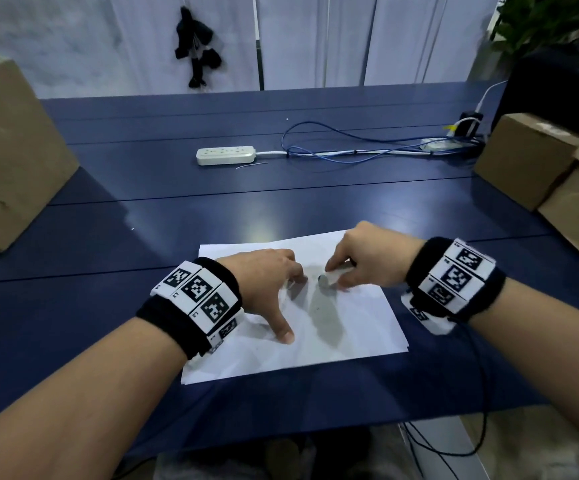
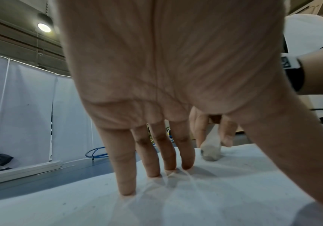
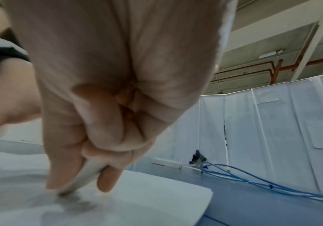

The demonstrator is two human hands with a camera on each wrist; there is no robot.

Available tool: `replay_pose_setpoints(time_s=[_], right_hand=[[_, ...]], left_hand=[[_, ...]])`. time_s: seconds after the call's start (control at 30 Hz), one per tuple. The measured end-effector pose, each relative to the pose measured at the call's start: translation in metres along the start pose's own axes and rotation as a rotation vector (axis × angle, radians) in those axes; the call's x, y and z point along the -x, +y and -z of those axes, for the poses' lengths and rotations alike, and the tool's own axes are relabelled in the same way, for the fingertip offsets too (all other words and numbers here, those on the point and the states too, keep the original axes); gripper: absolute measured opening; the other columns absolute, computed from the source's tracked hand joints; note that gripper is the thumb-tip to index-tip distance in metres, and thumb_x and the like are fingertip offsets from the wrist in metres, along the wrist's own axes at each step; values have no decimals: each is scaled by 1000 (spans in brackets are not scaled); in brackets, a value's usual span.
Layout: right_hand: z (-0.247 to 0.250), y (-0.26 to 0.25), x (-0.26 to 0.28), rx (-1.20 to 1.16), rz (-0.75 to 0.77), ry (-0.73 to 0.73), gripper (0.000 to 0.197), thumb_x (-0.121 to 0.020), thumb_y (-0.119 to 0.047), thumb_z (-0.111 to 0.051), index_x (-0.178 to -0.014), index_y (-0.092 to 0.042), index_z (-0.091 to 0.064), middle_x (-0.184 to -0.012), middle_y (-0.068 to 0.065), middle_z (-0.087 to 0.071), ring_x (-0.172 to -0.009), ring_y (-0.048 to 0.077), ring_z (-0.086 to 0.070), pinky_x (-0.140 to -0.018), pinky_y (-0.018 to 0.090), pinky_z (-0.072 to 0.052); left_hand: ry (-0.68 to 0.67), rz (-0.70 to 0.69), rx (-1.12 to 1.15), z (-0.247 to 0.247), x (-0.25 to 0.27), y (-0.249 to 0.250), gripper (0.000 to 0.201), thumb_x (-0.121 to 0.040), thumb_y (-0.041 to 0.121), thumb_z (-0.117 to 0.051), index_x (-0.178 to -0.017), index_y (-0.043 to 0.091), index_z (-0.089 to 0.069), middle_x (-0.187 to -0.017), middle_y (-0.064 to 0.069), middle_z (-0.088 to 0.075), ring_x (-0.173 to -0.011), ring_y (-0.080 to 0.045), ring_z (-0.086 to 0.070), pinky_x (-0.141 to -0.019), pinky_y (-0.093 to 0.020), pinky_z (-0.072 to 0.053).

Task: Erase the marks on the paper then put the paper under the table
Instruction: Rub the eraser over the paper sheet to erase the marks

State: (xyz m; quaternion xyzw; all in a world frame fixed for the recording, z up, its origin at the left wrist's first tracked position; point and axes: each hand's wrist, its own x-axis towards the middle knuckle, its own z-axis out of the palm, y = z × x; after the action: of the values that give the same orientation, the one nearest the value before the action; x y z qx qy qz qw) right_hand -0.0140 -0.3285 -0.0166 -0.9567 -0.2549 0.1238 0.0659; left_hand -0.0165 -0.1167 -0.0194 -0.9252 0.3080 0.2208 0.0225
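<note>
A white sheet of paper (image 1: 361,327) lies on the dark blue table (image 1: 108,244) near its front edge, with a grey smudge in its middle. My left hand (image 1: 270,282) presses its straight fingers (image 2: 152,159) and thumb down on the paper (image 2: 234,183), which wrinkles under the tips. My right hand (image 1: 357,261) pinches a white eraser (image 1: 328,280) with a dirty grey tip and holds that tip on the paper just right of the left fingers. In the right wrist view the eraser (image 3: 85,177) sits between thumb and fingers over grey marks (image 3: 73,201).
A white power strip (image 1: 225,155) and blue cables (image 1: 350,150) lie further back on the table. Cardboard boxes stand at the left (image 1: 7,150) and the right (image 1: 537,161). A black cable (image 1: 482,393) hangs from my right wrist over the front edge.
</note>
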Motion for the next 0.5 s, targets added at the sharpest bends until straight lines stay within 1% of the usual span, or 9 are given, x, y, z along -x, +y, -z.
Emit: replay_pose_setpoints(time_s=[0.07,0.1,0.17,0.2,0.23,0.3,0.4,0.47,0.5], right_hand=[[-4,-4,13,-17,72,-57,32,-79,-38,-71,-107,-26,-78,-97,-1,-77,-84,15,-65,-83,29,-53],[-6,-7,22,-41,108,-136,33,-78,-35,-74,-110,-29,-77,-98,-5,-77,-81,10,-63,-82,27,-52],[-8,-12,35,-111,168,-277,36,-74,-35,-79,-110,-33,-76,-96,-5,-76,-77,8,-63,-78,27,-54],[-8,-12,36,-128,169,-300,37,-73,-36,-79,-110,-34,-76,-94,-5,-75,-75,7,-63,-76,27,-54],[-7,-10,33,-120,148,-275,36,-73,-36,-80,-109,-34,-76,-91,-4,-75,-71,6,-61,-73,23,-53],[-2,-2,17,-62,79,-121,31,-78,-35,-79,-109,-32,-77,-92,-6,-76,-68,2,-57,-70,17,-47],[3,9,0,-14,-25,66,29,-83,-42,-74,-107,-27,-78,-97,-7,-78,-84,11,-64,-81,26,-53],[1,12,4,-24,-3,73,26,-82,-37,-75,-107,-28,-78,-98,-9,-77,-87,10,-66,-83,25,-53],[0,9,11,-28,30,29,27,-81,-32,-75,-108,-28,-78,-100,-10,-76,-82,5,-63,-80,17,-50]], left_hand=[[6,0,-7,-1,-1,-1,87,-53,63,-85,-125,25,-55,-116,10,-47,-102,-15,-52,-92,-37,-48],[9,2,-3,-1,-1,-2,86,-52,63,-85,-123,25,-55,-115,10,-47,-101,-15,-52,-92,-37,-49],[7,3,-8,-2,-2,-2,85,-52,63,-85,-121,24,-55,-115,10,-47,-100,-15,-53,-91,-38,-49],[2,4,-13,-2,-2,-2,85,-52,64,-85,-121,24,-55,-115,10,-47,-100,-16,-53,-91,-38,-50],[-4,5,-16,-2,-2,-2,86,-52,64,-85,-121,24,-55,-114,10,-46,-100,-15,-53,-91,-39,-50],[-12,5,-22,0,-2,0,87,-52,63,-85,-123,25,-54,-114,11,-46,-100,-15,-53,-91,-39,-50],[-15,3,-13,1,-1,2,89,-53,63,-86,-127,26,-53,-116,11,-46,-101,-15,-54,-91,-38,-49],[-14,2,-14,0,-1,1,90,-53,63,-85,-128,26,-53,-117,11,-46,-102,-16,-54,-92,-38,-49],[-14,5,-14,0,-1,0,90,-53,63,-85,-127,25,-53,-117,11,-46,-102,-16,-54,-92,-38,-49]])
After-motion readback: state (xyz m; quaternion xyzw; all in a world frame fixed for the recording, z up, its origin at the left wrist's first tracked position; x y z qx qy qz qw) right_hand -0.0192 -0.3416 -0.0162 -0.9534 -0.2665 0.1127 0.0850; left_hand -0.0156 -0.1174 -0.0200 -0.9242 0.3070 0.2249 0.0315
